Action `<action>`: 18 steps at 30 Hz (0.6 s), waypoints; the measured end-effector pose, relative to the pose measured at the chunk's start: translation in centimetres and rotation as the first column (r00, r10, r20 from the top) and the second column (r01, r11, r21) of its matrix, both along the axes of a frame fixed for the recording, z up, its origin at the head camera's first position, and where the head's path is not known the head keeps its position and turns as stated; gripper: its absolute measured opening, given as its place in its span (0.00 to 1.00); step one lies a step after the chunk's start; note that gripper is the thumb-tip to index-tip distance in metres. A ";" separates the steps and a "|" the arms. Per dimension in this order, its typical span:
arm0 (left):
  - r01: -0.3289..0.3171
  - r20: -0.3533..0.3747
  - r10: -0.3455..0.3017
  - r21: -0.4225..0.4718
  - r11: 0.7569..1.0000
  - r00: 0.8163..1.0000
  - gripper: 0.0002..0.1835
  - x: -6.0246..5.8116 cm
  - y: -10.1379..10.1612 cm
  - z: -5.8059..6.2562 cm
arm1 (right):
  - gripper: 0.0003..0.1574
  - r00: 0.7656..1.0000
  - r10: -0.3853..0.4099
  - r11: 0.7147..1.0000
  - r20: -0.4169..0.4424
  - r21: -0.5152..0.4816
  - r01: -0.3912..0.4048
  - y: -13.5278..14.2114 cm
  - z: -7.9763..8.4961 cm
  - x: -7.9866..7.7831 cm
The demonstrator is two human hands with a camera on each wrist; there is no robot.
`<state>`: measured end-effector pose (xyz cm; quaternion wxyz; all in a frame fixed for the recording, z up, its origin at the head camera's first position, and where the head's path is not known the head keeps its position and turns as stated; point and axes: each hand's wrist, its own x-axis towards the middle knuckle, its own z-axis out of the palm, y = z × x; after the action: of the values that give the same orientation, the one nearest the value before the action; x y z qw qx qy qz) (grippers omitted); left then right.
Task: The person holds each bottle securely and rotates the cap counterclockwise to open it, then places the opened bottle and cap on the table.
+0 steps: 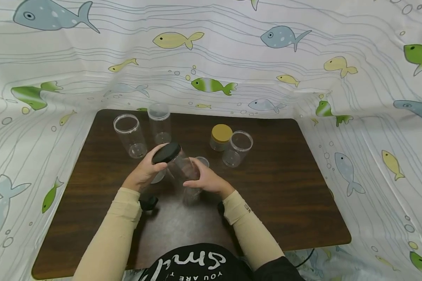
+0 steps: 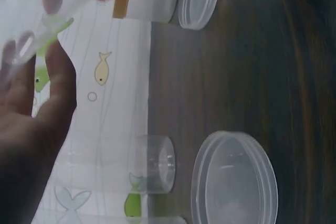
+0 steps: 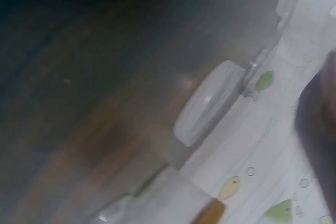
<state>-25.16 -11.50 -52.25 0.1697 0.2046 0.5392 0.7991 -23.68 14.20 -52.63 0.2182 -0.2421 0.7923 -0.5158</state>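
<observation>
A clear jar [image 1: 177, 168] with a black lid [image 1: 167, 152] is held tilted above the table, its lidded end toward the upper left. My left hand [image 1: 145, 168] grips the lid end, thumb in front. Around the clear body curls my right hand [image 1: 210, 178], with the thumb on the near side. Beneath and behind the hands lie two clear lids, one [image 2: 235, 182] by the left hand and the other [image 1: 202, 160] behind the right. The jar's far side and some fingertips are hidden in the head view.
Two tall clear jars [image 1: 131, 136] [image 1: 160, 125] stand at the back left of the brown table [image 1: 274, 203]. At the back right, a small jar with a yellow lid [image 1: 221, 133] stands next to a clear jar [image 1: 237, 149]. A fish-patterned sheet [image 1: 225, 58] rises behind the table.
</observation>
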 end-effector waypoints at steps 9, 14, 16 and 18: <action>-0.173 0.083 0.177 -0.059 0.983 0.981 0.50 0.0 1.0 0.8 | 0.63 0.827 -0.202 0.907 -0.525 0.219 0.361 -3.1 0.2 1.5; -0.185 0.076 0.184 0.005 0.983 0.980 0.48 0.0 1.3 0.7 | 0.65 0.846 -0.182 0.914 -0.500 0.232 0.334 -3.0 0.5 1.6; -0.172 0.062 0.171 0.025 0.985 0.983 0.48 0.0 1.2 0.6 | 0.64 0.904 -0.144 0.948 -0.402 0.205 0.243 -2.4 0.8 1.3; -0.153 0.043 0.152 0.035 0.988 0.987 0.48 0.1 1.1 0.4 | 0.62 0.958 -0.098 0.976 -0.271 0.162 0.145 -1.6 1.0 0.9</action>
<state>-25.10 -10.37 -51.81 0.1149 0.1499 0.5346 0.8237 -22.76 12.59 -51.59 0.1004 -0.2380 0.8709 -0.4181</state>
